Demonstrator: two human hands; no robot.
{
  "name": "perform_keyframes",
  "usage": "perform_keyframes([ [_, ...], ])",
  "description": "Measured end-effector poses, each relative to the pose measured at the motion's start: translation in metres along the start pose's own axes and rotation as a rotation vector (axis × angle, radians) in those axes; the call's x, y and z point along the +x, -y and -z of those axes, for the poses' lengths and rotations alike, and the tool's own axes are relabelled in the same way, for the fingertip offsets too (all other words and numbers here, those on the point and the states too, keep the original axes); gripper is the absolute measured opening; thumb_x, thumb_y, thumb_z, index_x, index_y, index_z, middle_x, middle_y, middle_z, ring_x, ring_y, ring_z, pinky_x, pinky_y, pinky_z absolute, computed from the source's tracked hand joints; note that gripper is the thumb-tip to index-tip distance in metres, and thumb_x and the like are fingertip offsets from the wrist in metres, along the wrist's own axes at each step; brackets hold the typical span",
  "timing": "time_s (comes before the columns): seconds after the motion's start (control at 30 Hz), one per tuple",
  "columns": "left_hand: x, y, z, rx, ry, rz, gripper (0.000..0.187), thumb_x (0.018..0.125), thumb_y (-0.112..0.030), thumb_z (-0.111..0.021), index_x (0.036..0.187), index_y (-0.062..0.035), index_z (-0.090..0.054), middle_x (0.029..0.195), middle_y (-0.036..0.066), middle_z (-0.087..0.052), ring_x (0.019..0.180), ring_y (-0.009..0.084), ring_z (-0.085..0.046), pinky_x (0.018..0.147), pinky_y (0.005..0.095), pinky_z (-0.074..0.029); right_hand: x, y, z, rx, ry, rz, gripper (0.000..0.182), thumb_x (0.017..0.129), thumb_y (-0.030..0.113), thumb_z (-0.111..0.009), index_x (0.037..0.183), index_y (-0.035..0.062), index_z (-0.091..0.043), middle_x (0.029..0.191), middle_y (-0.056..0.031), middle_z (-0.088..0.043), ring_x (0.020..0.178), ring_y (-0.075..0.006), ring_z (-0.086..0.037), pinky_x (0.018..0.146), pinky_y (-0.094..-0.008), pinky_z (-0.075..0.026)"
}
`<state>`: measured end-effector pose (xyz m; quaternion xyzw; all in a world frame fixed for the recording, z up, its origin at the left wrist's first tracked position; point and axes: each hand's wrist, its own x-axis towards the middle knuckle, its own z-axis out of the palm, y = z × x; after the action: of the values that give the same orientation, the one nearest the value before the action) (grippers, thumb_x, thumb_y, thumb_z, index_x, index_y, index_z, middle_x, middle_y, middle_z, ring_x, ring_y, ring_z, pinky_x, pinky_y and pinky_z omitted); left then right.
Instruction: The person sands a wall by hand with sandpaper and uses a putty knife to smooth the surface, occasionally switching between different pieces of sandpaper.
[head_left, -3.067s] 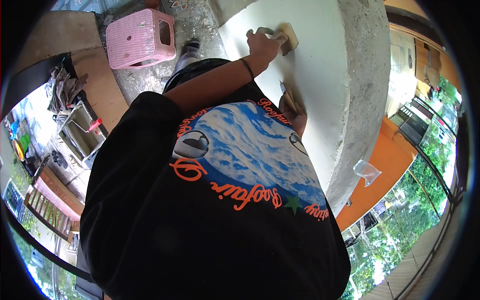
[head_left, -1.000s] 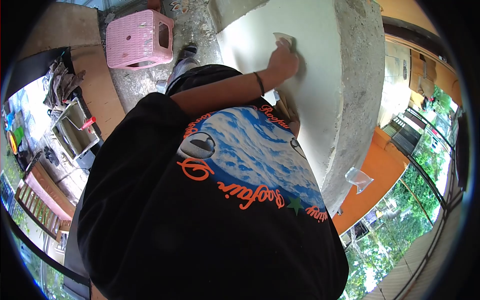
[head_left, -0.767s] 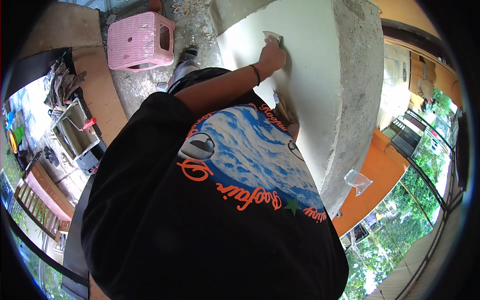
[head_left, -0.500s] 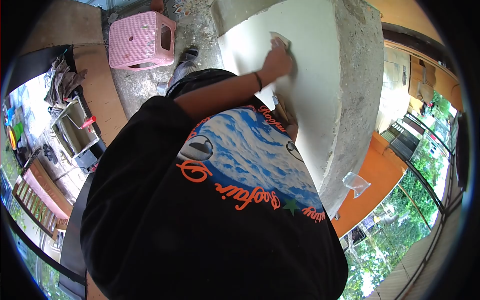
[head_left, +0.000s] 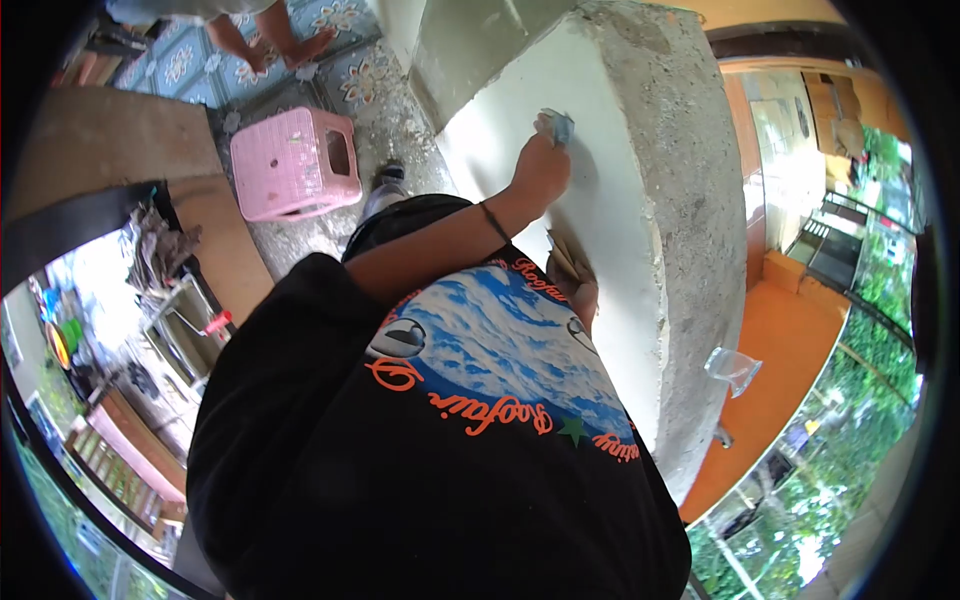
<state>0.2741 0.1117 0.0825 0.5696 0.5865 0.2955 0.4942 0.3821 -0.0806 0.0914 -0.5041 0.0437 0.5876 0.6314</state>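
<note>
A left hand [head_left: 542,172], fingers pinching a scraper [head_left: 563,127], meets the pale wall [head_left: 580,75] a tilted blade could gouge; the right hand [head_left: 584,299] clasps a tan plate [head_left: 568,262], fingers half-hidden.

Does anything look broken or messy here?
Yes, the concrete edge looks rough and pitted, which seems odd right beside the smooth, pale wall. I can't tell whether it's damaged or just unfinished.

I've got a pink stool [head_left: 280,165] on grey concrete [head_left: 415,140], blue floral tiles [head_left: 180,65] beyond; daylight glares at left behind a slatted bench [head_left: 105,470], greenery [head_left: 875,400] at right.
</note>
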Motion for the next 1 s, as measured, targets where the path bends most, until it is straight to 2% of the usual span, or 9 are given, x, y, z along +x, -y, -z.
perform_keyframes([
  [0.1, 0.039, 0.061, -0.025, -0.431, 0.018, 0.255, 0.043, 0.087, -0.023, -0.047, 0.12, 0.004, -0.051, 0.112, 0.019, -0.06, 0.099, 0.0295, -0.06, 0.081, 0.034, -0.049, -0.004, -0.003, -0.005, 0.088, -0.052, 0.022, 0.039, 0.092, 0.007, -0.037, 0.128, -0.0078, -0.036, 0.129, -0.0245, -0.046, 0.118, -0.0344, -0.049, 0.101, -0.0436, -0.042],
  [0.2, 0.046, 0.055, 0.003, -0.849, 0.024, 0.328, 0.031, 0.092, -0.02, -0.044, 0.111, 0.0024, -0.055, 0.081, 0.009, -0.059, 0.064, 0.0146, -0.056, 0.054, 0.0293, -0.044, -0.011, -0.006, -0.017, 0.252, -0.084, 0.073, 0.036, 0.094, 0.007, -0.037, 0.126, -0.0081, -0.036, 0.126, -0.0259, -0.046, 0.114, -0.0364, -0.05, 0.098, -0.0473, -0.044],
  [0.27, 0.011, -0.011, 0.029, -0.472, 0.166, 0.269, 0.044, 0.092, -0.012, -0.036, 0.131, 0.0088, -0.034, 0.075, 0.013, -0.056, 0.057, 0.0147, -0.05, 0.051, 0.0294, -0.042, -0.011, -0.01, -0.022, 0.306, -0.153, 0.116, 0.036, 0.094, 0.008, -0.034, 0.127, -0.0077, -0.036, 0.126, -0.0255, -0.046, 0.115, -0.036, -0.05, 0.099, -0.0471, -0.043],
  [0.4, 0.028, 0.021, 0.013, -0.48, 0.211, 0.017, 0.037, 0.089, -0.007, -0.034, 0.121, 0.0103, -0.04, 0.069, 0.007, -0.05, 0.056, 0.0138, -0.048, 0.049, 0.0285, -0.041, -0.014, -0.013, -0.035, 0.321, -0.199, 0.174, 0.039, 0.093, 0.008, -0.029, 0.127, -0.0105, -0.034, 0.127, -0.028, -0.045, 0.117, -0.0369, -0.048, 0.104, -0.0453, -0.039],
  [0.47, 0.044, 0.022, 0.02, -0.57, 0.165, 0.344, 0.031, 0.086, -0.003, -0.033, 0.113, 0.0086, -0.044, 0.068, 0.004, -0.046, 0.054, 0.0127, -0.046, 0.048, 0.0284, -0.04, -0.012, -0.026, -0.02, 0.308, -0.026, 0.311, 0.035, 0.093, 0.008, -0.031, 0.12, -0.0126, -0.04, 0.122, -0.0263, -0.05, 0.112, -0.0353, -0.053, 0.1, -0.0428, -0.043],
  [0.63, 0.02, -0.02, 0.047, -0.677, 0.245, 0.246, 0.022, 0.084, 0.002, -0.034, 0.098, -0.0083, -0.046, 0.064, -0.003, -0.038, 0.047, 0.0071, -0.037, 0.04, 0.026, -0.029, -0.015, -0.045, -0.001, 0.131, -0.143, 0.45, 0.03, 0.091, 0.003, -0.035, 0.116, -0.013, -0.04, 0.119, -0.026, -0.048, 0.114, -0.036, -0.051, 0.099, -0.0434, -0.045],
  [0.73, 0.049, 0.008, 0.048, -0.594, 0.264, 0.263, 0.018, 0.084, 0.0, -0.034, 0.095, -0.0087, -0.045, 0.064, -0.003, -0.038, 0.049, 0.0071, -0.038, 0.041, 0.026, -0.03, -0.004, -0.058, 0.018, 0.192, -0.091, 0.564, 0.028, 0.09, 0.002, -0.038, 0.113, -0.013, -0.04, 0.116, -0.0246, -0.047, 0.112, -0.0385, -0.051, 0.096, -0.0476, -0.046],
  [0.77, 0.053, 0.013, 0.049, -0.582, 0.275, 0.26, 0.018, 0.084, 0.0, -0.034, 0.095, -0.0087, -0.045, 0.064, -0.003, -0.038, 0.049, 0.0071, -0.038, 0.041, 0.026, -0.03, -0.002, -0.042, -0.002, 0.472, -0.435, 0.35, 0.028, 0.088, 0.003, -0.039, 0.111, -0.0139, -0.04, 0.114, -0.0249, -0.046, 0.108, -0.0404, -0.052, 0.094, -0.0515, -0.047],
  [1.0, 0.061, 0.031, 0.061, -0.534, 0.478, 0.12, 0.008, 0.081, -0.003, -0.041, 0.082, -0.0043, -0.049, 0.069, 0.002, -0.048, 0.054, 0.0138, -0.047, 0.048, 0.0279, -0.04, -0.019, -0.025, -0.031, 0.234, -0.322, 0.485, 0.035, 0.088, 0.008, -0.033, 0.11, -0.0179, -0.041, 0.107, -0.0318, -0.053, 0.093, -0.0432, -0.058, 0.083, -0.0501, -0.05],
])
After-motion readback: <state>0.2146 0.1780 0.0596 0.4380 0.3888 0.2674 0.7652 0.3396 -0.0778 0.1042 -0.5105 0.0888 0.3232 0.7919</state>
